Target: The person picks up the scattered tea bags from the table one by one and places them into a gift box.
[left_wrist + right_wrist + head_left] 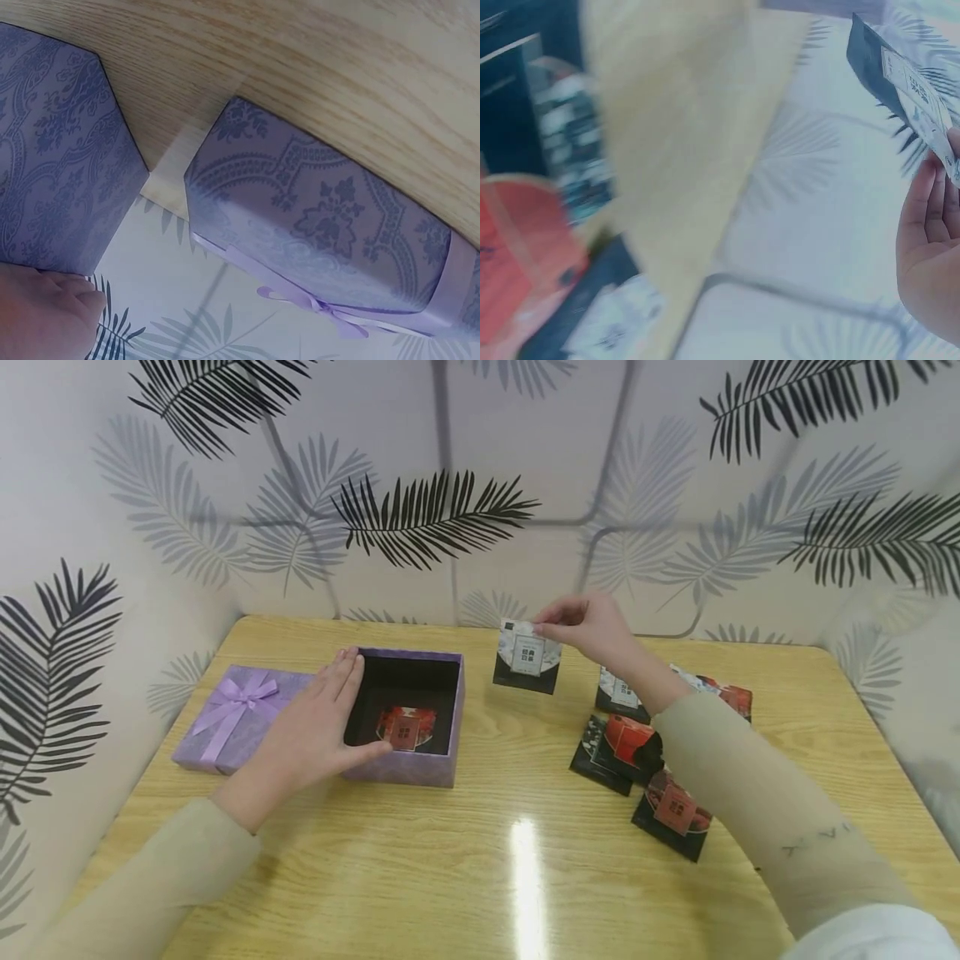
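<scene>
Head view: the left hand (322,710) lies with straight fingers along the left wall of the purple box (408,770); one red packet (406,729) is inside. The right hand (588,625) pinches a white packet (527,662) right of the box, above the bench (337,868).

Left wrist view: uneven pressing could push the box towards the ribboned lid (322,210).

Right wrist view: fingertips hold only the white packet's end — it may swing or slip.

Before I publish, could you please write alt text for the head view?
A person's right hand pinches a white-and-black packet above a table; the left hand rests on an open purple box holding a red packet. More packets lie at right, a ribboned lid at left.
</scene>
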`<state>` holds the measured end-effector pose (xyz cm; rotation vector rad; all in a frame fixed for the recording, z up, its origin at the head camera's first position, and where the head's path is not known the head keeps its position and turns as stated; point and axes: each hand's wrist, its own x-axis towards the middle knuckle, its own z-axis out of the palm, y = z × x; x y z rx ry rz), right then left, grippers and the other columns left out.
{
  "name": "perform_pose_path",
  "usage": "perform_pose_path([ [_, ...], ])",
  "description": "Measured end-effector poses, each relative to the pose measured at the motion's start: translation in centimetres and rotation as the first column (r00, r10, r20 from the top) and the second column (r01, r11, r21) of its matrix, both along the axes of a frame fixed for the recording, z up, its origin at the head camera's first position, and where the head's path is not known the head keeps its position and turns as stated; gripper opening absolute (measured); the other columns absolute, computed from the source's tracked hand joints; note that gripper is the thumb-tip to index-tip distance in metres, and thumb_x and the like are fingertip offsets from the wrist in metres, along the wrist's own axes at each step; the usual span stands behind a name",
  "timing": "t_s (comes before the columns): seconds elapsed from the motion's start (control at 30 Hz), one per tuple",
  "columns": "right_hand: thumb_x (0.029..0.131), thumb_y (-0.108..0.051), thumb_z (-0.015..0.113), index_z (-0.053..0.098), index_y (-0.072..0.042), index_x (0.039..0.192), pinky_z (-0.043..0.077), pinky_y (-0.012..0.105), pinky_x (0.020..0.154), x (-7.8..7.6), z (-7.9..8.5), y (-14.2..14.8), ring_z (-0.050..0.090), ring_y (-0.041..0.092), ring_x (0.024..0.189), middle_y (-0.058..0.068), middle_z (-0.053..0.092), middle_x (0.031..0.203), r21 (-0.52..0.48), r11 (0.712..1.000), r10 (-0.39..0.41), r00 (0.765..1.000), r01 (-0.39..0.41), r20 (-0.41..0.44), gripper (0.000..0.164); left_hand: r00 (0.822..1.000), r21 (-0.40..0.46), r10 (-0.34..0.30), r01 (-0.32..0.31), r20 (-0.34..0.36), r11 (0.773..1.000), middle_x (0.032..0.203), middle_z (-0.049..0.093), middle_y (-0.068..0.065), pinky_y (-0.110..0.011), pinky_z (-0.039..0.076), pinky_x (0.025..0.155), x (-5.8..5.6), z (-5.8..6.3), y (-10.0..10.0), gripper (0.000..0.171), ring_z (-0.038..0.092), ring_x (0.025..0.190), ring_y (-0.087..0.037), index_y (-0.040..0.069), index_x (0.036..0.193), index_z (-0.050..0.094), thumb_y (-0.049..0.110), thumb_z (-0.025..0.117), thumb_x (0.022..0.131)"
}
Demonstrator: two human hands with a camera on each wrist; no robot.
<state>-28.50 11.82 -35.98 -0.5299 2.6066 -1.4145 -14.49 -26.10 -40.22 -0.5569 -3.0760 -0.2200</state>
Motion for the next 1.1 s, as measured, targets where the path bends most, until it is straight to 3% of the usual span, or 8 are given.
perform_pose_path([
  [0.23,0.096,-0.019,0.079,0.082,-0.008,0.108,0.053,0.025,0.081,0.3,2.7,-3.3,0.07,0.004,0.085,-0.006,0.079,0.092,-0.071,0.997,-0.001,1.0,0.001,-0.002,0.016,1.0,-0.028,-0.006,0.006,-0.007,1.0,0.178,0.005,-0.023,-0.056,0.021,0.134,0.0,0.1,0.0,0.124,0.011,0.166,-0.041,-0.007,0.167,0.01,0.073,0.066,0.091],
  [0.43,0.095,-0.013,0.079,0.082,-0.004,0.105,0.055,0.02,0.076,0.9,3.4,-6.6,0.07,0.004,0.08,-0.002,0.079,0.088,-0.14,0.989,0.039,0.999,-0.04,-0.011,0.013,1.0,-0.033,-0.001,0.001,0.004,0.999,0.178,0.005,-0.023,-0.055,0.02,0.135,0.0,0.3,0.0,0.124,0.01,0.166,-0.041,-0.007,0.167,0.009,0.074,0.064,0.091],
  [0.67,0.096,-0.011,0.078,0.081,-0.001,0.106,0.055,0.021,0.076,1.6,2.7,-9.9,0.07,0.007,0.081,0.007,0.08,0.095,-0.167,0.979,0.116,0.993,-0.116,-0.012,0.015,1.0,-0.027,-0.003,0.003,-0.002,1.0,0.178,0.007,-0.024,-0.054,0.021,0.135,0.0,0.4,-0.1,0.122,0.011,0.166,-0.042,-0.008,0.167,0.011,0.074,0.063,0.092],
  [1.1,0.096,-0.015,0.08,0.083,-0.006,0.104,0.051,0.02,0.068,3.1,-0.5,-13.3,0.068,0.009,0.08,0.01,0.081,0.098,-0.065,0.974,0.218,0.976,-0.218,-0.017,0.012,1.0,-0.001,0.011,-0.011,-0.005,1.0,0.177,0.009,-0.025,-0.057,0.025,0.133,-0.1,0.1,0.1,0.123,0.014,0.165,-0.043,-0.008,0.167,0.011,0.066,0.072,0.09],
])
